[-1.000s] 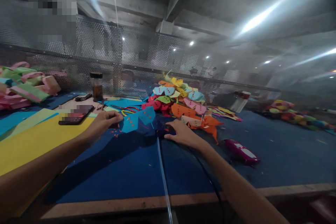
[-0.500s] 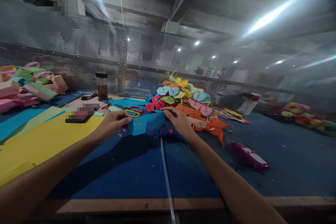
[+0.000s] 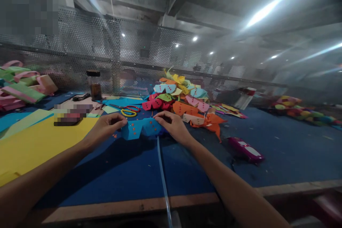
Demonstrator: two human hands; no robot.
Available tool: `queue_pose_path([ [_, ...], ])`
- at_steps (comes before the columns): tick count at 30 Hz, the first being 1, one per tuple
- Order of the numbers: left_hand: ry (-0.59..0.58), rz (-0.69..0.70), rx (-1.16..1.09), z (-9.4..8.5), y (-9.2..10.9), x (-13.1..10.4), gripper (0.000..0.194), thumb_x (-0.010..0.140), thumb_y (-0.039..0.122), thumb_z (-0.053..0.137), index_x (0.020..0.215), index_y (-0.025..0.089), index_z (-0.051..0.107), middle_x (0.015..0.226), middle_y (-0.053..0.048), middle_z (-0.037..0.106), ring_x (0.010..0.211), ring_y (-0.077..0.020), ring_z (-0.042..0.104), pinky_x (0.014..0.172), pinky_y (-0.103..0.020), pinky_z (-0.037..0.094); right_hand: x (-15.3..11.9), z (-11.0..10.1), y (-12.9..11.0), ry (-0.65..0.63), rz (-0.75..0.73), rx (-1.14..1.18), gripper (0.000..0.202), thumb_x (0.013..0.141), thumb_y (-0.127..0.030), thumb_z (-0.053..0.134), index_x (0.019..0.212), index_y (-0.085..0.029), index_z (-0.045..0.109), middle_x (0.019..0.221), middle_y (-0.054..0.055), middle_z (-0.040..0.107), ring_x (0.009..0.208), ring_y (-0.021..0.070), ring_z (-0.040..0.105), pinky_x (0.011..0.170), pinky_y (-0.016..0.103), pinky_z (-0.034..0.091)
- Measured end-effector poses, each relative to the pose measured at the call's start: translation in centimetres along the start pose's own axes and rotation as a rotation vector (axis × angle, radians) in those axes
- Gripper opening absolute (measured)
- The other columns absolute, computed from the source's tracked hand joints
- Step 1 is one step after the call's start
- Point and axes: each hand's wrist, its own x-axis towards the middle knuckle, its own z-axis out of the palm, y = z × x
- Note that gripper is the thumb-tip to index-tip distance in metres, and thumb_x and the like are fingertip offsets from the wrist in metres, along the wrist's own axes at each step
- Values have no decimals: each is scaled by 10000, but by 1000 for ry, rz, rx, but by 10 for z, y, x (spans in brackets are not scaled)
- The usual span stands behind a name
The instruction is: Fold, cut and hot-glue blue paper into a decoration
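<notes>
Paper [image 3: 133, 130], blue, notched in the middle, orange dots on both halves. Held up over the near-middle of the mat [image 3: 114, 181], between left hand [image 3: 112, 124] and right hand [image 3: 171, 124]. Left hand: thumb and fingers closed on the left end. Right hand: thumb and fingertips closed on the upper edge near the right end, other fingers loosely curled. Probably pinched at opposite ends to keep the shape spread and the dots uncovered; light grip, likely to avoid creasing.

Just behind the paper: scissors [image 3: 128, 113] with yellow handles, a red-handled pair beside, likely parked there for easy reach. Below the paper, pale tube [image 3: 162, 174] running to the near edge; far end too dark to make out. Orange bits [image 3: 114, 136] scattered near the left hand.

Beyond the right hand, heap of cut paper [image 3: 187, 105], many colours, dots on several, probably stacked loose to save space. To the left: yellow sheet [image 3: 53, 139], phone [image 3: 66, 119] partly blurred out, lidded jar [image 3: 96, 91] upright. To the right, purple case [image 3: 247, 149] flat on the mat.

Surface: blue, littered with small scraps, pale front edge. Room: metal mesh [image 3: 139, 50] behind, concrete beams and bright streaky lights [image 3: 267, 10] overhead.
</notes>
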Motion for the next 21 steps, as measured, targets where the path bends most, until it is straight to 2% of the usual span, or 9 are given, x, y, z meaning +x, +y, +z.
queue_pose_path([
  [4, 21, 15, 10, 0, -1, 0, 254, 720, 446, 747, 722, 197, 694, 666, 1, 613, 617, -149, 532, 575, -270, 418, -1, 1, 0, -7, 0, -29, 202, 913, -375, 605, 902, -197, 699, 895, 19, 722, 836, 175, 649, 773, 286, 491],
  [12, -9, 12, -10, 1, -5, 0, 310, 733, 493, 738, 745, 188, 686, 660, 5, 601, 595, -148, 524, 541, -264, 425, -2, 3, 1, -21, 0, -89, 208, 920, -381, 587, 877, -196, 671, 862, 25, 694, 799, 173, 618, 749, 288, 468],
  [21, -4, 29, -2, 2, -4, 0, 272, 723, 460, 736, 733, 192, 692, 662, -9, 617, 588, -152, 528, 539, -270, 429, -3, 4, -1, -18, 17, -97, 218, 919, -397, 563, 865, -206, 653, 824, 16, 674, 768, 173, 597, 717, 285, 449],
])
